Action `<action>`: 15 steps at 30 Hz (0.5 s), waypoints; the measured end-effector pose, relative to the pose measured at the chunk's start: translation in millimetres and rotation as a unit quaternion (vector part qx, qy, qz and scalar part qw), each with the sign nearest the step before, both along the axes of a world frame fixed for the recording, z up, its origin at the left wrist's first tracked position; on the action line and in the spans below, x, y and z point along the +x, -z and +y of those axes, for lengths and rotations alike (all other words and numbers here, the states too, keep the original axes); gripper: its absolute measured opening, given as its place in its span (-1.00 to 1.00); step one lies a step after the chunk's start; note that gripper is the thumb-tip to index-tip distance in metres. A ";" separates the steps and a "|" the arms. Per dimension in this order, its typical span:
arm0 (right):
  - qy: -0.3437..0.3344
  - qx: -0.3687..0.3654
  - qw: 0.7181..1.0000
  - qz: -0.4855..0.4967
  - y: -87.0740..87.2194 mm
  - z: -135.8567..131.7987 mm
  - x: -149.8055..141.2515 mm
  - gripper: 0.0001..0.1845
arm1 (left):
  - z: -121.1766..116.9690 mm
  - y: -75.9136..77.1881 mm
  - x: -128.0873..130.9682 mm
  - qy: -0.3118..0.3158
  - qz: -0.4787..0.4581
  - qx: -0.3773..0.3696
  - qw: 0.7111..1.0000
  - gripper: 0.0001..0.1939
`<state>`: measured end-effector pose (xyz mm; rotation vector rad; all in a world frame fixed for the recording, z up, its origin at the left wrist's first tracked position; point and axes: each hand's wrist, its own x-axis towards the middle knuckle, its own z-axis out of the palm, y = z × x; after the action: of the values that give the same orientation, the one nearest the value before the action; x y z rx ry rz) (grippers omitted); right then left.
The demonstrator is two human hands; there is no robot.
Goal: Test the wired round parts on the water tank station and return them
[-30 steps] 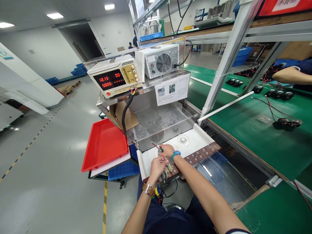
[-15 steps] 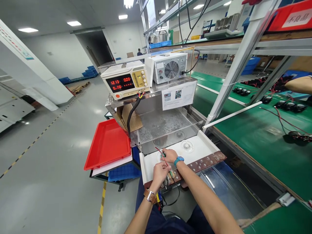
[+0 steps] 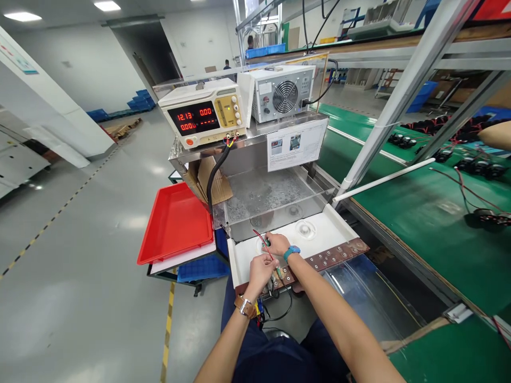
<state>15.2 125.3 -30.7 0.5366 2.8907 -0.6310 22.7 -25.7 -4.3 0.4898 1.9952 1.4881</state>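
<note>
Pinching thin red wire point(image 3: 257, 234) in left hand point(image 3: 260, 273). Gripping small green piece point(image 3: 266, 243) of unclear shape in right hand point(image 3: 278, 244), at 1 o'clock from left, over long white rectangular tray point(image 3: 329, 229).

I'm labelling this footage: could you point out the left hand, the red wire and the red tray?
Left hand point(image 3: 260, 272): head view, on the back of the hand.
Red wire point(image 3: 264, 242): head view, midway along its visible length.
Red tray point(image 3: 175, 223): head view, on its inner floor.
</note>
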 end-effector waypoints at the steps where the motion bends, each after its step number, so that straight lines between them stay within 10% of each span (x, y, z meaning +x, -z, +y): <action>1: -0.001 0.001 1.000 -0.001 0.5 0.2 -0.2 -0.50 | 0.1 1.1 -0.2 0.002 0.000 -0.003 1.000 -0.82; 15: -0.008 0.004 1.000 0.003 -2.7 0.9 0.3 -0.51 | 0.2 3.5 -0.5 0.022 0.007 0.005 1.000 -0.79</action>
<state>15.5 126.2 -28.0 0.5138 2.9000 -0.6209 22.2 -25.5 -7.8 0.5476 1.9753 1.4726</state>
